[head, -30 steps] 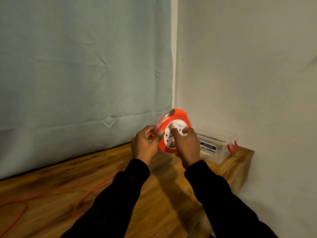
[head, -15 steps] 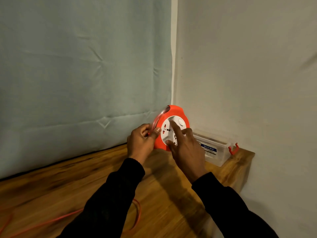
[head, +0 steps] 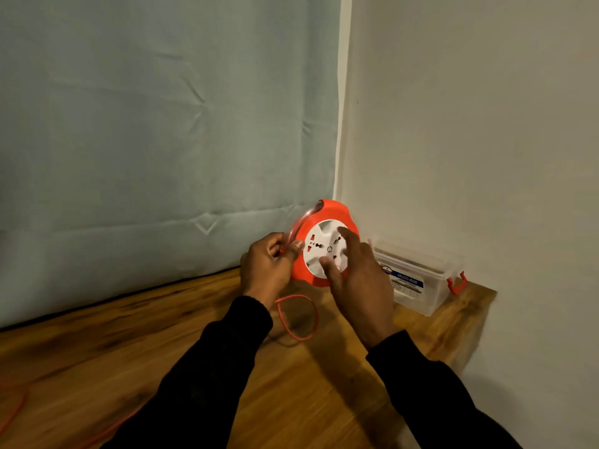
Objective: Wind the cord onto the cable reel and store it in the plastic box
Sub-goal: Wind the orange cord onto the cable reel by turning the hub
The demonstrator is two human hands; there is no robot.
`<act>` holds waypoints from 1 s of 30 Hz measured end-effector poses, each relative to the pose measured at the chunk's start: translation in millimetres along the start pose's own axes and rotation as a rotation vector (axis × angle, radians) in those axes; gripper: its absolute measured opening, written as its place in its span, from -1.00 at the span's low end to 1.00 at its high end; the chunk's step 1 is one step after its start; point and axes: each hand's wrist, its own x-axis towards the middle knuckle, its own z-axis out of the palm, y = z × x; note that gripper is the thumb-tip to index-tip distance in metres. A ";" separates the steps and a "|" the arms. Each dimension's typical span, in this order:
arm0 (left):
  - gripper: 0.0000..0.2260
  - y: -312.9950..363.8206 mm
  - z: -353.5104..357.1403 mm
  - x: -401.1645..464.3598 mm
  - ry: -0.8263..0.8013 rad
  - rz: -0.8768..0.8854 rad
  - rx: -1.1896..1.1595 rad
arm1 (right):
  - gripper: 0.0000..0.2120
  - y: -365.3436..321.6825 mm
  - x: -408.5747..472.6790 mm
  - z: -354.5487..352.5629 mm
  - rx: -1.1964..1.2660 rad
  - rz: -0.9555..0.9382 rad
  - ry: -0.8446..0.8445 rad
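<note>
Head view: our left hand [head: 269, 267] pinches the cable reel [head: 324, 244]; right hand [head: 359, 280] spread on it; plastic box [head: 421, 280] at three o'clock.

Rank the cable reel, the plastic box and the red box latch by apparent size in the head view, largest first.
1. plastic box, though the right hand hides part
2. cable reel, nearly alike and nearer the camera, so unsure
3. red latch

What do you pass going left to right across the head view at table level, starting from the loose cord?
Loose orange cord on the wooden table → left hand gripping the reel's edge → orange cable reel → right hand on its white face → clear plastic box → the box's red latch.
</note>
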 end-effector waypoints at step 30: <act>-0.69 33.1 1.8 -9.5 -0.003 0.020 -0.049 | -0.41 -11.1 19.5 -13.9 -0.098 -0.077 -0.037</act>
